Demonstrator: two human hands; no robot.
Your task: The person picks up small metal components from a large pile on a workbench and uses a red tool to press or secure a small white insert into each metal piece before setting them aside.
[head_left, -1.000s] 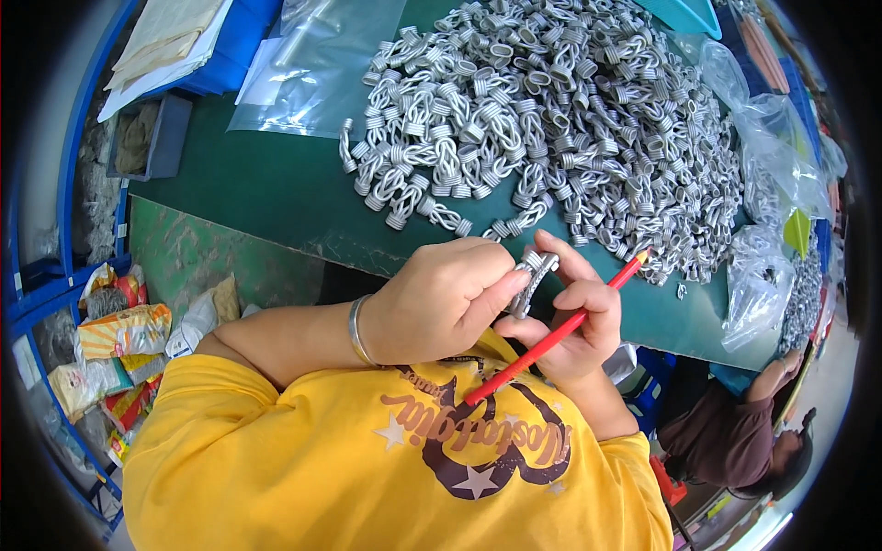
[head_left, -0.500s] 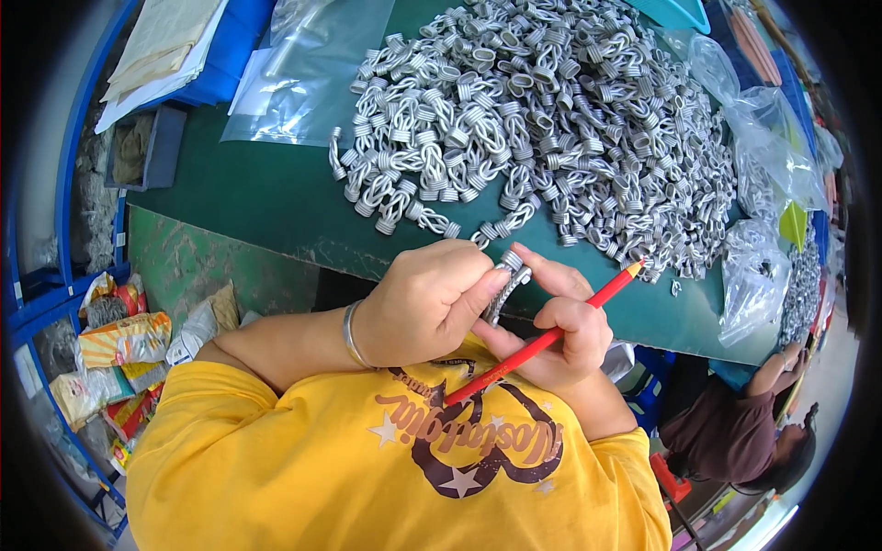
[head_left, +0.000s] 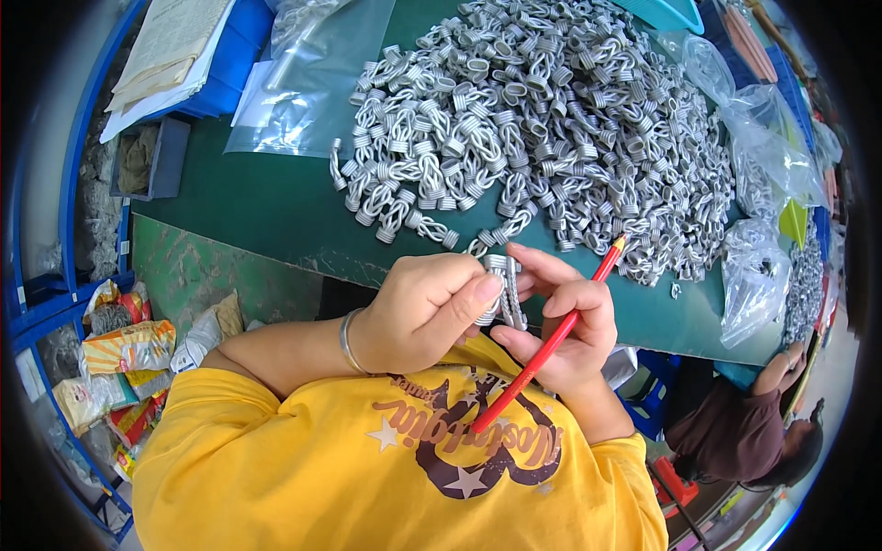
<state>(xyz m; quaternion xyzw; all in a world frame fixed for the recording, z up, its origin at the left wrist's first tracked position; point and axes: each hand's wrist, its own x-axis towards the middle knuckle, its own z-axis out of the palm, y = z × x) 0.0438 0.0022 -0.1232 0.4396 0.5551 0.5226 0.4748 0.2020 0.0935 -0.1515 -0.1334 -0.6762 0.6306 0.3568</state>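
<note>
My left hand (head_left: 427,308) is closed on a silver-grey metal fitting (head_left: 512,292) with ribbed coils and a braided-looking loop, its thumb pressed on the near side. Against the fitting's right side rest the fingertips of my right hand (head_left: 574,317). That hand also holds a red pencil (head_left: 551,342), tucked slantwise among its fingers with the yellowish tip up and to the right. Just beyond my hands, on the green table (head_left: 303,243), spreads a large heap of similar metal fittings (head_left: 551,119). Part of the held fitting is hidden by my left fingers.
Clear plastic bags lie at the back left (head_left: 317,92) and right (head_left: 753,275). A blue bin (head_left: 220,69) with papers and a grey box (head_left: 156,156) stand left. Colourful packets (head_left: 129,349) fill a blue rack. Another person (head_left: 740,432) sits at the right.
The fitting has been turned between my hands and shows its ribbed side and loop more upright. My right fingers have shifted, and the pencil has swung steeper, its tip moving left and up.
</note>
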